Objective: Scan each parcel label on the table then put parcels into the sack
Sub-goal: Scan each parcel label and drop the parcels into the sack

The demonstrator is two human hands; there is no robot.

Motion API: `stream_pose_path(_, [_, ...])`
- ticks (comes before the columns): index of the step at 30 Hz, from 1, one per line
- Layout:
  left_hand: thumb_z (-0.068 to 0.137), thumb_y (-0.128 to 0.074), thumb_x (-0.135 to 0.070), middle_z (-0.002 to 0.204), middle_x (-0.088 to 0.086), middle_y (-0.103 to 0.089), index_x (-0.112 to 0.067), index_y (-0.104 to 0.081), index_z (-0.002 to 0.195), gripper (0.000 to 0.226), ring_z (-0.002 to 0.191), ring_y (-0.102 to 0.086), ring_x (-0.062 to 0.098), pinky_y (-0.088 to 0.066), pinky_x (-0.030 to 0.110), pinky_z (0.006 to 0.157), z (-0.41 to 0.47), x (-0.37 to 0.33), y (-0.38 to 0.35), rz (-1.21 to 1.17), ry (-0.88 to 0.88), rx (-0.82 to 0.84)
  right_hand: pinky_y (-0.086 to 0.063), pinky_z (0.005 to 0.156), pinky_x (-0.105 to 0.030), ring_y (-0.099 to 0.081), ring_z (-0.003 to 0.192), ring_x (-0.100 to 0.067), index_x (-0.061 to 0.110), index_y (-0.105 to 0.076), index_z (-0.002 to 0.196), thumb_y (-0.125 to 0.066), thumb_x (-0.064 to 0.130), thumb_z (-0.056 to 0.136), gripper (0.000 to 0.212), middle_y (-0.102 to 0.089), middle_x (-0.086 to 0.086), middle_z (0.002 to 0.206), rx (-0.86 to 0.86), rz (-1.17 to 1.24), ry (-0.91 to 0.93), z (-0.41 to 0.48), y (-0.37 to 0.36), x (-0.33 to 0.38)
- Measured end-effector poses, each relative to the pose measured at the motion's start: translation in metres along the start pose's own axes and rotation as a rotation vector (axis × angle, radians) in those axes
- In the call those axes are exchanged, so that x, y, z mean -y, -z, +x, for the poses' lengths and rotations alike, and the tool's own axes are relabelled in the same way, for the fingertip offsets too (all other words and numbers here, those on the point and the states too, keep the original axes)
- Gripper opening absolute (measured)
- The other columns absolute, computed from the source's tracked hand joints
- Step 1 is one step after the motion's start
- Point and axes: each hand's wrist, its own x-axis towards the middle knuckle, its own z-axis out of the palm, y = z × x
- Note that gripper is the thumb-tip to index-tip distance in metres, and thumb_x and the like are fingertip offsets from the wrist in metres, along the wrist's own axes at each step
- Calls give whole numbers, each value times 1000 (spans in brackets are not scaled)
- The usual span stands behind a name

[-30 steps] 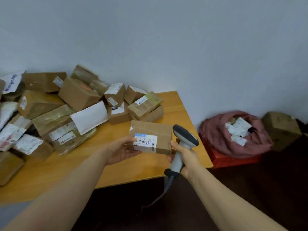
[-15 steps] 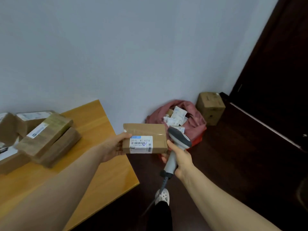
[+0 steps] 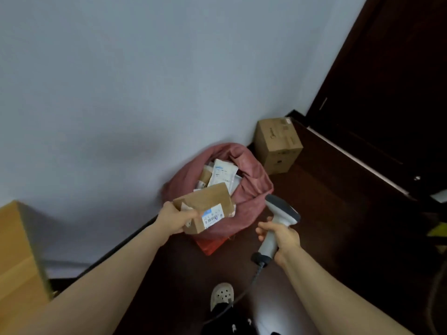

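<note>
A crumpled pink fabric sack (image 3: 252,182) sits open on the floor (image 3: 338,238). Over its mouth tilts a brown cardboard parcel (image 3: 205,200), white-labelled, its near end gripped by the left hand (image 3: 174,220); beside it, the right hand (image 3: 281,239) clasps a grey handheld scanner (image 3: 281,210)

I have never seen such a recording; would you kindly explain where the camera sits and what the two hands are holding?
There is no machine here: a person works with bare hands, and the camera is worn on their head, looking forward and down. The left hand grips a brown cardboard parcel with a white barcode label, held at the mouth of the open red sack. The sack holds several parcels. The right hand holds a grey barcode scanner by its handle, its cable trailing down. A corner of the wooden table shows at the left, and a cardboard box stands in the corner beyond the sack.
</note>
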Motion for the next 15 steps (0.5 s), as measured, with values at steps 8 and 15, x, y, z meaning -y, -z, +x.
stream_pose_path(8, [49,-86,-44,127,1,-57,-23,-22,150,122,113,-58,23,-47,41,100,138,-18,-74,117,-19,-166,-48,52,-31,-58,62,-24,-4,-63,85,-65,-17,68,21,-61,-19,74,-121,-12,-138,169,-10,30])
stream_pose_path(15, [74,-75,-18,115,7,-56,-4,-39,133,71,109,-55,26,-42,29,84,246,-14,-139,221,-29,-257,-56,70,-43,-65,76,-33,-3,-65,103,-73,-9,68,36,-68,-20,89,-15,-69,-235,307,-33,7])
